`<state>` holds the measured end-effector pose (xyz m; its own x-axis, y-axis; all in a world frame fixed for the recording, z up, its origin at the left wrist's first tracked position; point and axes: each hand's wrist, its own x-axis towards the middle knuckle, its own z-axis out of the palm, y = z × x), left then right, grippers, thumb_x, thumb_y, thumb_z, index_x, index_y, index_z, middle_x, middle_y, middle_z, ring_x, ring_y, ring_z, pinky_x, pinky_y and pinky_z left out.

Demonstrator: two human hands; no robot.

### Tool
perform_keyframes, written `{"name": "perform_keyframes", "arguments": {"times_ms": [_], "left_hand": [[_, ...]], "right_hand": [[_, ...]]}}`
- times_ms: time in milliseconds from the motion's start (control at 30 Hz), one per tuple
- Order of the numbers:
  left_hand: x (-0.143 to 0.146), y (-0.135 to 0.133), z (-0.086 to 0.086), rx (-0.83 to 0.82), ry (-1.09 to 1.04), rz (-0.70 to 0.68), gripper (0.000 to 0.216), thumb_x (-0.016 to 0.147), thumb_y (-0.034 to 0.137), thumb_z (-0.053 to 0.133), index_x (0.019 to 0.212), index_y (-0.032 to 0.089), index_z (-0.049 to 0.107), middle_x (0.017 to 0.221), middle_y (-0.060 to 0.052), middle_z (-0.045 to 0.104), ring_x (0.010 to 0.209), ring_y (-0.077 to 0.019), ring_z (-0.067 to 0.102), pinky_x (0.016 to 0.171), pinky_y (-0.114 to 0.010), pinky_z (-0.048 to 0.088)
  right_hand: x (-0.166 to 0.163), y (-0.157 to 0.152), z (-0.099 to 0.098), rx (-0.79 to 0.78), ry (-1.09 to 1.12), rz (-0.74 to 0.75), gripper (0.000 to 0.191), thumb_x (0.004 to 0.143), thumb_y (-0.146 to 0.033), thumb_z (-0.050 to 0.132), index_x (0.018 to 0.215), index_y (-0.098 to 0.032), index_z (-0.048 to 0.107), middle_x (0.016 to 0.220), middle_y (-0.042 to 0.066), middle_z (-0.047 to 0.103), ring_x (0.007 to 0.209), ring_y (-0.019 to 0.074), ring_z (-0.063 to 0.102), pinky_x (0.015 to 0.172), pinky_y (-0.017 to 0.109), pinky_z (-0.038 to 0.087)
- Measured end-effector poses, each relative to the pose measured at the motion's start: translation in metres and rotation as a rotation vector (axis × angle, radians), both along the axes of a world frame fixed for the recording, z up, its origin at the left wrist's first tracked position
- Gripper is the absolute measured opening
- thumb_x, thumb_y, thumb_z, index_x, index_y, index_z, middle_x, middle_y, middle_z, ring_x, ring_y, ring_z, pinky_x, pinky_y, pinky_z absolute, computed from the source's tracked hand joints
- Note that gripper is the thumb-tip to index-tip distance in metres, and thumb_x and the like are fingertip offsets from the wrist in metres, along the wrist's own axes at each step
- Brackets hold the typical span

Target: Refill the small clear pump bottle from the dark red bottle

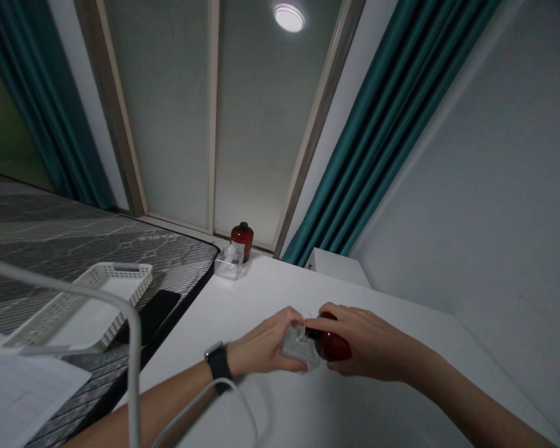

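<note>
My left hand [280,345], with a dark watch on its wrist, is closed round a clear plastic container [299,346]. In my right hand [364,342] is a dark red bottle [332,346] with a black cap [312,333], tilted so that the cap points left toward the container. Bottle and container meet or overlap in view; whether they touch I cannot tell. Both are held above the white table [280,286]. Farther back on the table stand another red bottle [247,239] with a black cap and a clear box [228,264] in front of it.
To the left, a white perforated basket [98,274], a black flat object [161,311] and papers [28,386] lie on a grey patterned mattress [177,255]. A white cable [133,367] arcs across the lower left. A white cabinet [340,267] stands behind the table, beside teal curtains [382,130].
</note>
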<state>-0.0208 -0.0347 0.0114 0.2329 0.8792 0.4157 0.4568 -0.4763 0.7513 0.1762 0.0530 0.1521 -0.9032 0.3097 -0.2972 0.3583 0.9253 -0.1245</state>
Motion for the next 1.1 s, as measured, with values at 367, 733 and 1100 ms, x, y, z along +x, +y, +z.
{"name": "perform_keyframes", "arguments": {"times_ms": [367,733,1100], "left_hand": [[-0.0002,0.0006,-0.0018,0.009,0.006,0.010,0.067,0.071,0.031,0.086,0.121,0.022,0.042,0.115,-0.007,0.055,0.103,-0.0242,0.058,0.091,-0.038,0.049],[-0.0002,0.0004,-0.0018,-0.003,0.014,0.037,0.065,0.072,0.034,0.085,0.119,0.022,0.043,0.115,-0.008,0.056,0.103,-0.0250,0.059,0.091,-0.039,0.049],[0.0006,-0.0004,-0.0020,0.008,0.011,0.040,0.066,0.073,0.033,0.084,0.121,0.022,0.041,0.116,-0.008,0.056,0.103,-0.0248,0.059,0.090,-0.039,0.049]], "right_hand": [[-0.0011,0.0009,0.0004,0.009,-0.011,0.013,0.073,0.074,-0.023,0.070,0.142,-0.038,0.047,0.118,0.007,0.059,0.101,0.0283,0.062,0.085,0.040,0.044],[-0.0012,0.0017,0.0005,0.015,-0.008,0.013,0.076,0.074,-0.024,0.070,0.144,-0.039,0.045,0.119,0.007,0.059,0.102,0.0283,0.062,0.087,0.041,0.044],[-0.0035,0.0013,0.0023,0.020,-0.003,0.028,0.072,0.074,-0.023,0.071,0.141,-0.037,0.049,0.117,0.007,0.060,0.100,0.0280,0.062,0.084,0.039,0.044]]}}
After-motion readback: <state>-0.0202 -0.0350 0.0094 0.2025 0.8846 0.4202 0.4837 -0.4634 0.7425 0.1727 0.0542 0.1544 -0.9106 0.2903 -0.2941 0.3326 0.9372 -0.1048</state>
